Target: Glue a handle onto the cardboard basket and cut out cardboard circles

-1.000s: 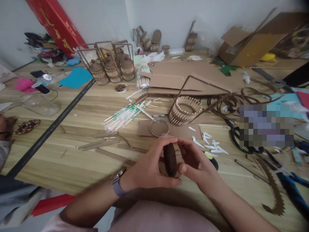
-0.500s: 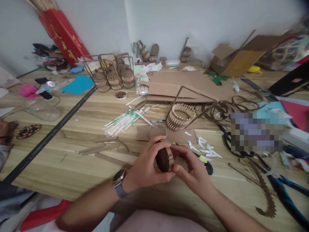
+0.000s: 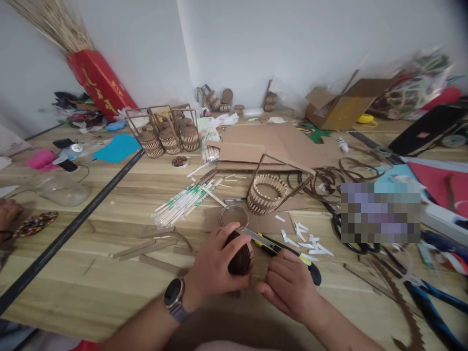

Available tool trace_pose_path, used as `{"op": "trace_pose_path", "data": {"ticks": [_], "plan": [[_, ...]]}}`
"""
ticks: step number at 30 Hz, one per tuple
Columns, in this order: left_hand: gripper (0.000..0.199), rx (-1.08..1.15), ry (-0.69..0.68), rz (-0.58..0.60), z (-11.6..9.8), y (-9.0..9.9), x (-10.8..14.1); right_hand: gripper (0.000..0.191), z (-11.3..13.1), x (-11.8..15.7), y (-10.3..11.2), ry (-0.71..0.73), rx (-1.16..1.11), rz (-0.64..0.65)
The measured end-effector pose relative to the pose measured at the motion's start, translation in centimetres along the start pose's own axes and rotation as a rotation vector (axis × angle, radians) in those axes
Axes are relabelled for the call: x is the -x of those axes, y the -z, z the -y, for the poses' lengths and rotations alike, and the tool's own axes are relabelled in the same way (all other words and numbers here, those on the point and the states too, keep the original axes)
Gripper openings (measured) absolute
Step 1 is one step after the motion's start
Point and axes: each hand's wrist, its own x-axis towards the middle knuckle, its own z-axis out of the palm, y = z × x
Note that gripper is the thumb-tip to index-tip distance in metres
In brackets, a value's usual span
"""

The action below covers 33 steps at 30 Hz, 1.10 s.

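My left hand (image 3: 219, 263) is closed around a small round dark-brown piece (image 3: 239, 258) with a ribbed face and a paler edge. Just right of it, my right hand (image 3: 288, 280) has its fingers curled in, apart from the piece; anything inside them is hidden. A black and yellow utility knife (image 3: 268, 245) lies behind my right hand with its blade out. Past my left hand's fingertips rests a thin ring (image 3: 234, 218) on a cardboard strip. A slatted basket with an angular handle (image 3: 265, 200) stands farther back.
Paper scraps (image 3: 310, 243) and scissors (image 3: 360, 243) lie to the right, with blue-black pliers (image 3: 431, 297) nearer. Wrapped sticks (image 3: 186, 202) lie left of centre. Lidded baskets (image 3: 170, 139), cardboard sheets (image 3: 278, 141) and an open box (image 3: 343, 107) stand behind. Another person's hand (image 3: 9, 213) shows far left.
My right hand has come off the brown piece, moved right and down, and its fingers have curled. My left hand still holds the piece. The camera view has tilted upward.
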Motion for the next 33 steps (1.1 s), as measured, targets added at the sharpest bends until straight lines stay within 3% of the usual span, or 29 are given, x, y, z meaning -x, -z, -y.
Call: {"op": "trace_pose_path", "data": {"ticks": [10, 21, 33], "plan": [[0.076, -0.07, 0.036, 0.132, -0.5, -0.2, -0.1, 0.052, -0.5, -0.1, 0.2, 0.034, 0.078, 0.0], [0.083, 0.0, 0.092, 0.146, -0.1, -0.6, 0.3, 0.046, -1.1, 0.1, -0.1, 0.005, 0.1, -0.014], [0.081, -0.057, 0.029, 0.091, 0.2, -0.3, 0.5, 0.043, -0.8, -0.5, -0.1, -0.005, 0.04, -0.044]]}}
